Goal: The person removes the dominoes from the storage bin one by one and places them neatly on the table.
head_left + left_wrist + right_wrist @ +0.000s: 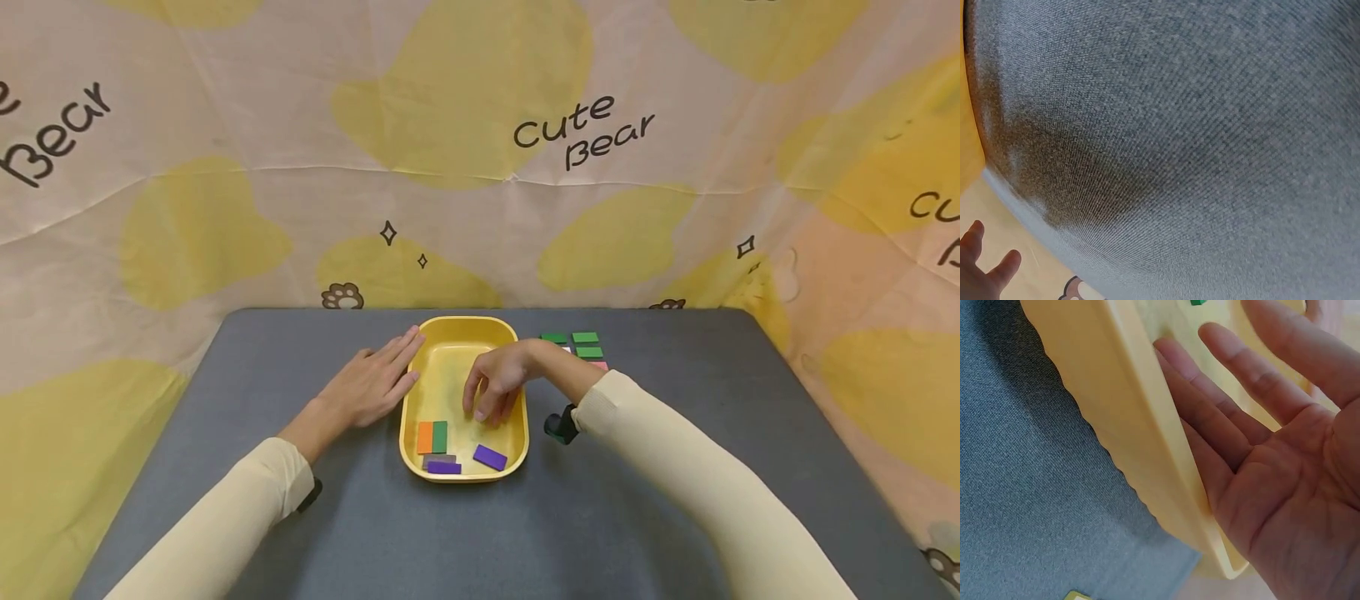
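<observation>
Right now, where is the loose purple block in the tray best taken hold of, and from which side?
Pinch the purple block across its two long edges, coming straight down from above. It lies flat and skewed on the yellow tray floor, clear of the other blocks, with the wall close on its near side, so a sideways approach looks blocked.

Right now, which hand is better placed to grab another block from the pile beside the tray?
Probably the right hand: it hovers empty over the yellow tray, on the same side as the loose blocks. The left hand lies flat against the tray's far side.
</observation>
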`<action>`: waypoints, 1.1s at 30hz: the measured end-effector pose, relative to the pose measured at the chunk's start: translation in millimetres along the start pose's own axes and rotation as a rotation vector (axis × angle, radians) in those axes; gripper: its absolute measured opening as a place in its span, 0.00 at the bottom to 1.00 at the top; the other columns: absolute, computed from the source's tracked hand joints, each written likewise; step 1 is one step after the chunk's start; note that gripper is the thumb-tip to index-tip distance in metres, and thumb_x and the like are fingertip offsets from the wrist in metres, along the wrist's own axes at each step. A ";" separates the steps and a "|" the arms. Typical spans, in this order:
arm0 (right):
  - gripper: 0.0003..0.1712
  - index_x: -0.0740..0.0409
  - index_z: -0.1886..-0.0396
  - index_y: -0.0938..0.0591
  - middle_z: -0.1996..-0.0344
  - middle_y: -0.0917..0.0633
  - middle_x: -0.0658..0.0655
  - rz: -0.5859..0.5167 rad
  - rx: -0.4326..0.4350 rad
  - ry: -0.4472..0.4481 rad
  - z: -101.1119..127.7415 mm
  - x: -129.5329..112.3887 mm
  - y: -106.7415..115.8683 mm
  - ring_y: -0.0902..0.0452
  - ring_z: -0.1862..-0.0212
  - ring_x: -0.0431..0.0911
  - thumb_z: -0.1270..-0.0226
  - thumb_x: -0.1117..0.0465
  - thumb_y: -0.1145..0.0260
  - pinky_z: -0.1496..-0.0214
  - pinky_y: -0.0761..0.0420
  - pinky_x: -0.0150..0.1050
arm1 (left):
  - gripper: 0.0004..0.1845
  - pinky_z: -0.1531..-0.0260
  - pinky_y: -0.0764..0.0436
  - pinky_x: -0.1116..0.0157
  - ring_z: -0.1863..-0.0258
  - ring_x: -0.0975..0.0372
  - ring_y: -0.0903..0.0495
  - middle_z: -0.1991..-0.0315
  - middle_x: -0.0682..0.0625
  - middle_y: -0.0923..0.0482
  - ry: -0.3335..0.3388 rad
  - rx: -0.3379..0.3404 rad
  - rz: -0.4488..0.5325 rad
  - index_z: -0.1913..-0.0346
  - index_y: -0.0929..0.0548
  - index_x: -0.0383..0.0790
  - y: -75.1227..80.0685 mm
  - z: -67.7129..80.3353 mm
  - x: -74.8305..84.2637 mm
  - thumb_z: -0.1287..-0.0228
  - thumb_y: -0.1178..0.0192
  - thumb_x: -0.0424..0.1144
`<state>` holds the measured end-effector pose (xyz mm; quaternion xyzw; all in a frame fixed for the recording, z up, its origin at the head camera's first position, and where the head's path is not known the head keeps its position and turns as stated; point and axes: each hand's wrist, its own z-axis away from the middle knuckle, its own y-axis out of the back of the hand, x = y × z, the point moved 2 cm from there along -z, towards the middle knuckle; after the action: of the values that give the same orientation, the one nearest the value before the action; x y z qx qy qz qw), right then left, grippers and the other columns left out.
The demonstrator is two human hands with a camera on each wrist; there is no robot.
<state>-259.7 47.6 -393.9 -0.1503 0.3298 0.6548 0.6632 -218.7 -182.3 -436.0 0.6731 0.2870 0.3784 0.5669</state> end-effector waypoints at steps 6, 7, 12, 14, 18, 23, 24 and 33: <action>0.15 0.59 0.46 0.14 0.58 0.12 0.63 0.069 -0.032 -0.030 -6.5 -1.2 -3.2 0.13 0.55 0.55 0.32 0.65 0.33 0.52 0.16 0.44 | 0.34 0.39 0.32 0.41 0.26 0.51 0.41 0.21 0.46 0.50 0.000 0.009 0.005 0.21 0.48 0.40 0.7 0.1 0.6 0.21 0.56 0.50; 0.15 0.59 0.46 0.14 0.59 0.12 0.63 0.081 -0.042 -0.040 -7.7 -1.4 -4.0 0.13 0.55 0.55 0.31 0.65 0.33 0.51 0.17 0.44 | 0.34 0.39 0.33 0.41 0.25 0.51 0.41 0.21 0.46 0.50 0.002 0.009 0.006 0.21 0.48 0.40 1.0 0.1 0.7 0.21 0.56 0.50; 0.16 0.59 0.45 0.15 0.60 0.12 0.59 0.132 -0.072 -0.034 -14.3 -5.8 -8.0 0.16 0.56 0.52 0.31 0.66 0.35 0.46 0.19 0.47 | 0.34 0.39 0.33 0.41 0.25 0.52 0.41 0.21 0.46 0.50 0.008 0.007 0.010 0.20 0.48 0.40 0.8 -0.3 0.3 0.22 0.56 0.50; 0.16 0.60 0.45 0.15 0.59 0.13 0.56 0.155 -0.071 -0.006 -16.8 -9.1 -9.6 0.17 0.56 0.47 0.32 0.68 0.35 0.45 0.19 0.48 | 0.34 0.38 0.33 0.42 0.25 0.52 0.41 0.21 0.47 0.51 0.010 0.004 0.009 0.20 0.48 0.40 0.3 -0.5 0.1 0.21 0.56 0.50; 0.17 0.61 0.45 0.16 0.54 0.12 0.54 0.198 -0.104 0.028 -21.4 -15.5 -13.5 0.20 0.55 0.39 0.32 0.68 0.35 0.43 0.21 0.47 | 0.34 0.39 0.33 0.42 0.26 0.51 0.40 0.21 0.47 0.52 0.011 0.002 0.008 0.20 0.49 0.40 -0.5 -0.1 -0.4 0.21 0.56 0.50; 0.16 0.62 0.45 0.16 0.54 0.11 0.56 0.214 -0.159 -0.001 -26.2 -19.5 -16.0 0.17 0.55 0.41 0.31 0.68 0.36 0.40 0.22 0.46 | 0.34 0.39 0.33 0.42 0.26 0.51 0.40 0.21 0.46 0.51 0.008 0.008 -0.004 0.20 0.49 0.40 -1.0 0.1 -1.1 0.21 0.57 0.49; 0.16 0.62 0.45 0.16 0.55 0.11 0.55 0.213 -0.165 -0.012 -26.9 -20.0 -16.2 0.17 0.55 0.42 0.31 0.68 0.36 0.40 0.22 0.46 | 0.34 0.39 0.33 0.42 0.26 0.51 0.40 0.21 0.46 0.51 0.010 0.007 -0.006 0.20 0.49 0.40 -1.2 -0.1 -1.3 0.21 0.57 0.49; 0.13 0.59 0.49 0.14 0.59 0.10 0.56 0.229 -0.174 -0.152 -30.1 -21.9 -19.5 0.14 0.51 0.54 0.33 0.69 0.34 0.41 0.22 0.51 | 0.34 0.39 0.33 0.41 0.26 0.51 0.40 0.21 0.47 0.52 0.008 0.007 -0.001 0.20 0.49 0.40 -2.5 -0.4 -1.3 0.21 0.56 0.50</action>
<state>-246.4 9.8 -406.7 -0.1188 0.2358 0.7617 0.5916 -219.7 -182.7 -438.6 0.6734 0.2908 0.3797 0.5637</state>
